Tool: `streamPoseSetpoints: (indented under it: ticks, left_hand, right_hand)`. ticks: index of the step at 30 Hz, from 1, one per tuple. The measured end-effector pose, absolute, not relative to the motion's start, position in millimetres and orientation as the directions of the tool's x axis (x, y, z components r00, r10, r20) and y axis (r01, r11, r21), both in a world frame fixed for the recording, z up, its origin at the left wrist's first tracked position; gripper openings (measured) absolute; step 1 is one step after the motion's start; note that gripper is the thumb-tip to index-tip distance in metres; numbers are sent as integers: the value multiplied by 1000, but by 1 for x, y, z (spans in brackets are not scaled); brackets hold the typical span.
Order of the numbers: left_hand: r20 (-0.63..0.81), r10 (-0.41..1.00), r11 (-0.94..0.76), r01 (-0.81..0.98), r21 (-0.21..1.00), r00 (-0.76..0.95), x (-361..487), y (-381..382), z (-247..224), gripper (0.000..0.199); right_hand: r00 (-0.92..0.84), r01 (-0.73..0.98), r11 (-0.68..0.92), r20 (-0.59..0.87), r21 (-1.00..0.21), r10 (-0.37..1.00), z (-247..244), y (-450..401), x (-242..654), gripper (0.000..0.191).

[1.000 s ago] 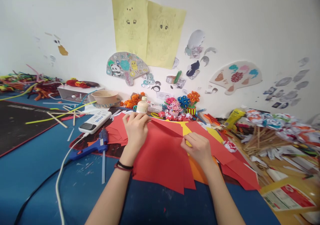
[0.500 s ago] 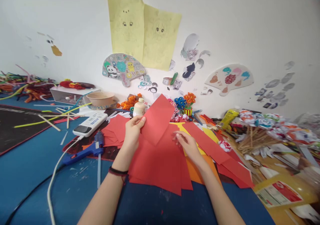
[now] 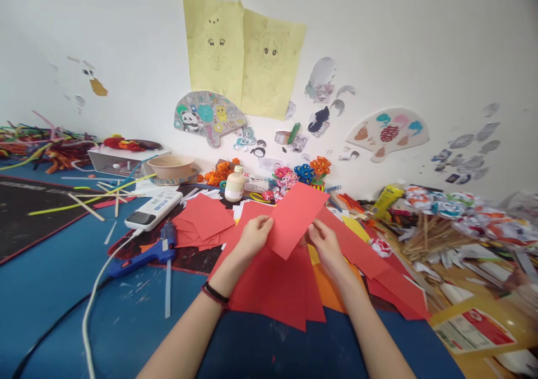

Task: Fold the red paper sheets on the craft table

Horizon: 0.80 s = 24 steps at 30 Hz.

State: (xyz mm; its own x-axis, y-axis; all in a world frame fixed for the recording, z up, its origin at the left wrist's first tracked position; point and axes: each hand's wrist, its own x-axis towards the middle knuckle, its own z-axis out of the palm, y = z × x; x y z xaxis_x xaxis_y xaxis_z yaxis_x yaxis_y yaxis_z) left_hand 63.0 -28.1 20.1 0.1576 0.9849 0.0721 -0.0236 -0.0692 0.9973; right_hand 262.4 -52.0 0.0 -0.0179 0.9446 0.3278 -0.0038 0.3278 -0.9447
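Observation:
A small rectangular piece of red paper (image 3: 297, 216) is held tilted above the table. My left hand (image 3: 256, 234) pinches its left edge between thumb and fingers. At its lower right edge, the thumb and fingers of my right hand (image 3: 324, 241) close on the paper. Beneath both hands lies a stack of larger red paper sheets (image 3: 273, 295), with orange paper (image 3: 332, 289) sticking out on the right. A pile of smaller red paper pieces (image 3: 210, 216) rests to the left of my left hand.
On the left are a blue glue gun (image 3: 162, 250), a white power strip (image 3: 153, 209) with its cable, and a bowl (image 3: 170, 166). A cream bottle (image 3: 235, 185) stands behind. Red strips (image 3: 357, 244), wrapped sticks (image 3: 426, 233) and a yellow container (image 3: 474, 326) lie right.
The small red paper has moved right and down with my left hand and turned. My right hand, apart from it before, has come to its right edge and taken hold.

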Motion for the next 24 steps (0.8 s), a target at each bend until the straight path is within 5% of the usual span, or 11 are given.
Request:
streamPoseSetpoints:
  ticks: [8,12,16,20,24]
  left_hand:
    - [-36,943,135,-283,950,330,91,-48,10,43]
    - [-17,956,32,-44,999,293,88,-42,7,50]
    - [135,976,-186,331,925,171,78,-41,15,58]
    - [278,914,-366,304,880,296,79,-55,22,75]
    - [245,859,-410,317,855,450,83,-67,24,97]
  right_hand:
    - [-19,-103,235,238,-967,971,0,-55,253,28]
    - [101,-192,196,179,-962,979,6,-56,259,20]
    - [178,63,276,283,-959,943,8,-56,270,23]
    - [101,371,373,436,-850,894,6,-59,266,22]
    - [-2,438,488,542,-755,840,6,-66,254,25]
